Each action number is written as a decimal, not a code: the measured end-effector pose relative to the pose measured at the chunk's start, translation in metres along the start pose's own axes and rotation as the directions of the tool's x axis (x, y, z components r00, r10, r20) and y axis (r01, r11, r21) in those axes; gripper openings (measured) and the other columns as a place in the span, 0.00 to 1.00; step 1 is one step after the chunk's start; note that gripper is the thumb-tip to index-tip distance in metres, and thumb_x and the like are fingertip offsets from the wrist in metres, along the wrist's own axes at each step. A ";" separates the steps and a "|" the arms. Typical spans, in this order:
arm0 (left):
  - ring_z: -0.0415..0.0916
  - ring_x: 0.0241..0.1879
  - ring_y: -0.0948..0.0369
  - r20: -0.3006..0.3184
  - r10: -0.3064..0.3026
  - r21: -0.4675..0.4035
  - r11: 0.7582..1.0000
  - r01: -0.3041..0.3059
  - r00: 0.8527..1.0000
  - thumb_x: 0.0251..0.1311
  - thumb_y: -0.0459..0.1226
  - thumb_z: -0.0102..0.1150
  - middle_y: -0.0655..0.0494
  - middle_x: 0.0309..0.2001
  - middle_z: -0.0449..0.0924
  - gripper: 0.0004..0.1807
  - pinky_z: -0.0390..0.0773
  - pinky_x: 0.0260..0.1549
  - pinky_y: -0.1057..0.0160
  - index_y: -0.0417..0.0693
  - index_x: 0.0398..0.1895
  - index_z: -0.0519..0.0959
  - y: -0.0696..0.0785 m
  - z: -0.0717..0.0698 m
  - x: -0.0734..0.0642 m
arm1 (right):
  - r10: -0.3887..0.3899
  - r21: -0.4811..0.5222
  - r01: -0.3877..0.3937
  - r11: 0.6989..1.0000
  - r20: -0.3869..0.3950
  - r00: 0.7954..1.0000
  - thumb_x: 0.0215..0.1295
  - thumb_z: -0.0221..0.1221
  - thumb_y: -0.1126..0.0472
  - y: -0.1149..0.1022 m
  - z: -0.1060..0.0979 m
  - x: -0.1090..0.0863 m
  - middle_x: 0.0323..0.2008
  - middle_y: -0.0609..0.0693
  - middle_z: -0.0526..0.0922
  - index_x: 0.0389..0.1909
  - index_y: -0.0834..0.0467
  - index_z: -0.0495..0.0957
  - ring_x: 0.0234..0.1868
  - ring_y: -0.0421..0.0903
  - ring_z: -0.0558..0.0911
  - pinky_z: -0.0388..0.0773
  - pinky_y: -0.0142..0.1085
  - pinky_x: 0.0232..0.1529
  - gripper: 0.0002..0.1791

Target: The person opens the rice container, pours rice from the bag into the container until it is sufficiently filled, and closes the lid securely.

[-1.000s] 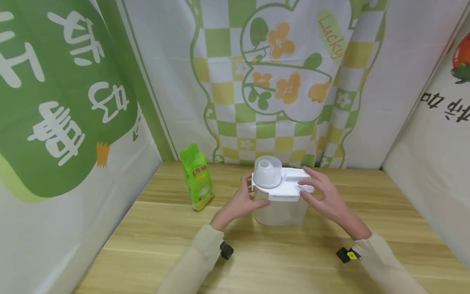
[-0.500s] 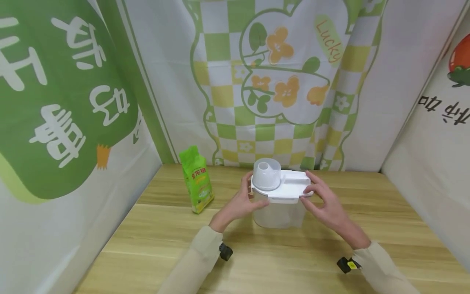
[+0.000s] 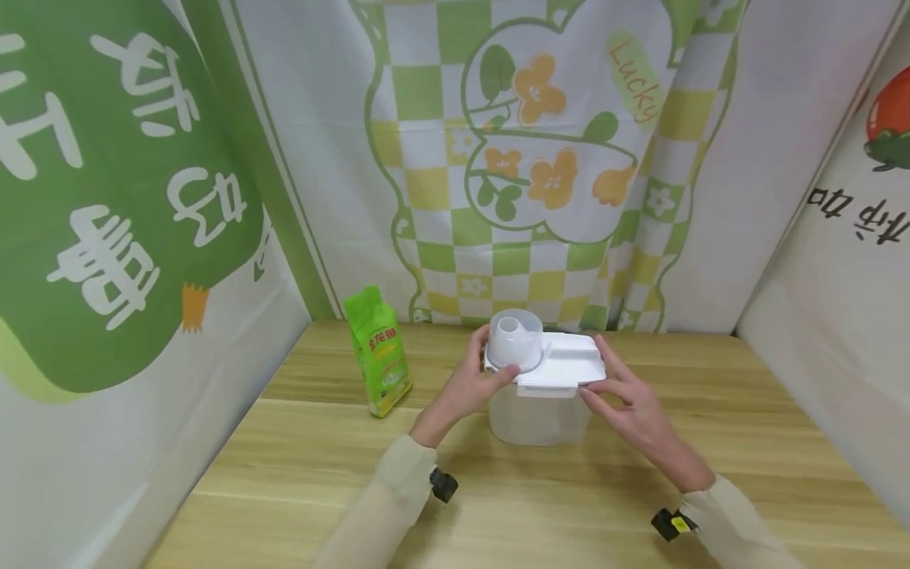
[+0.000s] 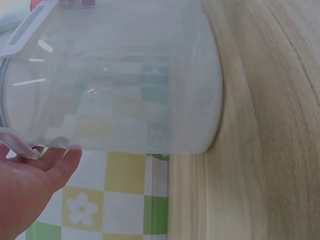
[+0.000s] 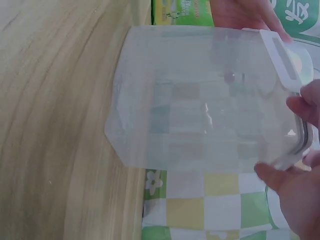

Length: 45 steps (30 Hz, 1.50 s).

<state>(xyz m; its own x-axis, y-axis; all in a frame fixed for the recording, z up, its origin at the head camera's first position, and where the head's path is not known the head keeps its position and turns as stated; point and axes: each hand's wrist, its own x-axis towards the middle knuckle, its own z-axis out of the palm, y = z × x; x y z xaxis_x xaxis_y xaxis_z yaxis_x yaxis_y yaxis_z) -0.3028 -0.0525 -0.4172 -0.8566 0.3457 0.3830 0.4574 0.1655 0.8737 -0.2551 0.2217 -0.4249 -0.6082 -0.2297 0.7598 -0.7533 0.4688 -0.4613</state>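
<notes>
So, the clear container (image 3: pixel 536 420) stands upright on the surface (image 3: pixel 554 510) before me, its white lid (image 3: pixel 574 366) uppermost and running longways left to right, the clear cup (image 3: pixel 516 341) at the left end. My left hand (image 3: pixel 475 381) grips that end; my right hand (image 3: pixel 635 401) holds the other. Some left fingers are hidden, and the left wrist view crops most of the lid.

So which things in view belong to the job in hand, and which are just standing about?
In the job:
- container, on the table
- lid, held at its ends by the left hand and right hand
- cup, on the lid

Apparently standing about:
- green bag, untouched; it may yet have a part
- patterned cloth behind
</notes>
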 end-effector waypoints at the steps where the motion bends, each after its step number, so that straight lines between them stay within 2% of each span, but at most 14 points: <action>1: 0.72 0.57 0.51 0.001 -0.007 0.004 1.000 0.007 1.000 0.62 0.44 0.65 0.44 0.66 0.65 0.43 0.73 0.56 0.55 0.49 0.74 0.51 0.000 -0.001 0.000 | -0.003 -0.005 0.003 1.000 -0.011 1.000 0.45 0.69 0.79 0.000 0.001 0.000 0.70 0.66 0.64 0.26 0.62 0.86 0.68 0.55 0.67 0.63 0.18 0.63 0.10; 6: 0.72 0.57 0.51 0.017 -0.026 0.013 1.000 0.026 1.000 0.62 0.43 0.65 0.46 0.67 0.64 0.42 0.75 0.52 0.58 0.51 0.74 0.52 0.000 -0.004 0.001 | -0.005 -0.030 0.003 1.000 -0.094 0.996 0.43 0.70 0.79 -0.004 0.007 -0.001 0.67 0.68 0.66 0.25 0.63 0.86 0.63 0.65 0.71 0.65 0.16 0.60 0.10; 8: 0.72 0.57 0.50 0.020 -0.041 0.010 0.999 0.041 0.999 0.62 0.43 0.65 0.45 0.67 0.64 0.42 0.76 0.52 0.58 0.51 0.74 0.52 0.001 -0.005 0.000 | 0.033 -0.038 -0.037 0.999 -0.113 0.993 0.46 0.70 0.77 -0.006 0.011 -0.003 0.68 0.66 0.67 0.25 0.62 0.86 0.62 0.67 0.71 0.65 0.15 0.58 0.09; 10: 0.73 0.58 0.48 0.027 -0.063 0.012 0.998 0.063 0.998 0.62 0.41 0.64 0.43 0.67 0.64 0.41 0.76 0.52 0.57 0.48 0.74 0.52 0.013 -0.007 -0.004 | 0.077 -0.044 -0.083 0.996 -0.125 0.989 0.48 0.70 0.76 -0.009 0.014 -0.006 0.68 0.65 0.66 0.26 0.62 0.87 0.63 0.68 0.71 0.65 0.13 0.57 0.07; 12: 0.72 0.58 0.47 0.031 -0.077 0.014 0.997 0.077 0.997 0.62 0.38 0.64 0.42 0.67 0.64 0.41 0.76 0.52 0.57 0.46 0.74 0.52 0.016 -0.007 -0.005 | 0.130 -0.034 -0.136 0.990 -0.127 0.983 0.51 0.70 0.74 -0.011 0.017 -0.008 0.69 0.64 0.65 0.27 0.63 0.87 0.64 0.68 0.70 0.67 0.12 0.52 0.05; 15: 0.72 0.58 0.47 0.032 -0.081 0.021 0.997 0.080 0.996 0.63 0.36 0.63 0.41 0.67 0.64 0.41 0.76 0.52 0.56 0.46 0.74 0.51 0.018 -0.007 -0.005 | 0.213 0.009 -0.213 0.977 -0.122 0.969 0.54 0.68 0.72 -0.013 0.020 -0.009 0.70 0.63 0.64 0.30 0.63 0.87 0.68 0.67 0.67 0.68 0.11 0.50 0.03; 16: 0.72 0.58 0.47 0.028 -0.075 0.019 0.997 0.075 0.997 0.62 0.37 0.63 0.42 0.67 0.64 0.42 0.76 0.51 0.56 0.47 0.74 0.51 0.012 -0.007 -0.003 | 0.246 0.038 -0.243 0.969 -0.117 0.962 0.57 0.68 0.71 -0.014 0.020 -0.009 0.71 0.62 0.63 0.31 0.64 0.86 0.69 0.66 0.66 0.68 0.12 0.50 0.02; 19: 0.72 0.57 0.48 0.018 -0.066 0.019 0.998 0.066 0.998 0.62 0.40 0.64 0.44 0.67 0.64 0.42 0.76 0.51 0.56 0.51 0.74 0.51 0.006 -0.006 -0.001 | 0.364 0.176 -0.345 0.922 -0.089 0.927 0.62 0.64 0.69 -0.016 0.023 -0.011 0.73 0.61 0.60 0.34 0.68 0.85 0.72 0.63 0.62 0.67 0.14 0.55 0.05; 24: 0.73 0.56 0.49 0.014 -0.060 0.027 0.998 0.060 0.998 0.61 0.45 0.65 0.45 0.67 0.64 0.43 0.78 0.50 0.56 0.51 0.74 0.52 0.006 -0.006 -0.002 | 0.548 0.381 -0.485 0.787 -0.074 0.833 0.65 0.62 0.67 -0.021 0.028 -0.012 0.74 0.56 0.60 0.39 0.75 0.81 0.74 0.54 0.60 0.73 0.17 0.53 0.12; 28: 0.74 0.55 0.51 0.011 -0.051 0.034 0.998 0.051 0.999 0.61 0.48 0.65 0.44 0.65 0.65 0.44 0.79 0.48 0.58 0.50 0.74 0.52 0.005 -0.005 -0.003 | 0.633 0.463 -0.530 0.710 -0.091 0.769 0.65 0.63 0.65 -0.024 0.033 -0.011 0.74 0.54 0.62 0.40 0.79 0.79 0.75 0.48 0.60 0.72 0.17 0.53 0.16; 31: 0.73 0.54 0.52 0.004 -0.043 0.029 0.999 0.043 0.999 0.60 0.48 0.66 0.45 0.65 0.65 0.44 0.78 0.48 0.59 0.50 0.74 0.52 0.005 -0.005 -0.004 | 0.665 0.502 -0.541 0.675 -0.095 0.741 0.65 0.63 0.64 -0.026 0.035 -0.009 0.73 0.54 0.63 0.38 0.80 0.78 0.76 0.48 0.59 0.70 0.16 0.55 0.17; 36: 0.72 0.53 0.54 0.007 -0.033 0.024 0.999 0.032 0.999 0.61 0.48 0.65 0.45 0.64 0.65 0.44 0.78 0.46 0.60 0.49 0.74 0.52 0.005 -0.004 -0.006 | 0.695 0.490 -0.579 0.651 -0.080 0.714 0.64 0.65 0.63 -0.027 0.035 -0.008 0.74 0.54 0.63 0.37 0.78 0.78 0.77 0.49 0.58 0.69 0.15 0.55 0.18; 42: 0.72 0.52 0.53 0.000 0.000 0.020 1.000 0.000 1.000 0.61 0.48 0.65 0.44 0.64 0.65 0.44 0.78 0.44 0.62 0.47 0.73 0.52 0.007 -0.003 -0.004 | 0.688 0.452 -0.588 0.671 -0.084 0.720 0.64 0.65 0.60 -0.027 0.034 -0.007 0.74 0.55 0.62 0.38 0.78 0.78 0.77 0.51 0.57 0.68 0.13 0.54 0.20; 45: 0.72 0.52 0.54 0.002 -0.012 0.021 1.000 0.012 1.000 0.60 0.48 0.66 0.44 0.64 0.65 0.44 0.78 0.45 0.61 0.47 0.73 0.52 0.006 -0.002 -0.004 | 0.688 0.433 -0.594 0.678 -0.091 0.720 0.65 0.64 0.61 -0.028 0.034 -0.007 0.73 0.57 0.62 0.38 0.77 0.78 0.76 0.53 0.58 0.69 0.13 0.51 0.19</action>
<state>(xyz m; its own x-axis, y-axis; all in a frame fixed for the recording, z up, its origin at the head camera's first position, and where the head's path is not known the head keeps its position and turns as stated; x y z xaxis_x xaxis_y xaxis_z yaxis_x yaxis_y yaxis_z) -0.2967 -0.0550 -0.4125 -0.8619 0.3450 0.3717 0.4517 0.1891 0.8719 -0.2386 0.1809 -0.4330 -0.9334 0.2350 0.2714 -0.2584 0.0851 -0.9623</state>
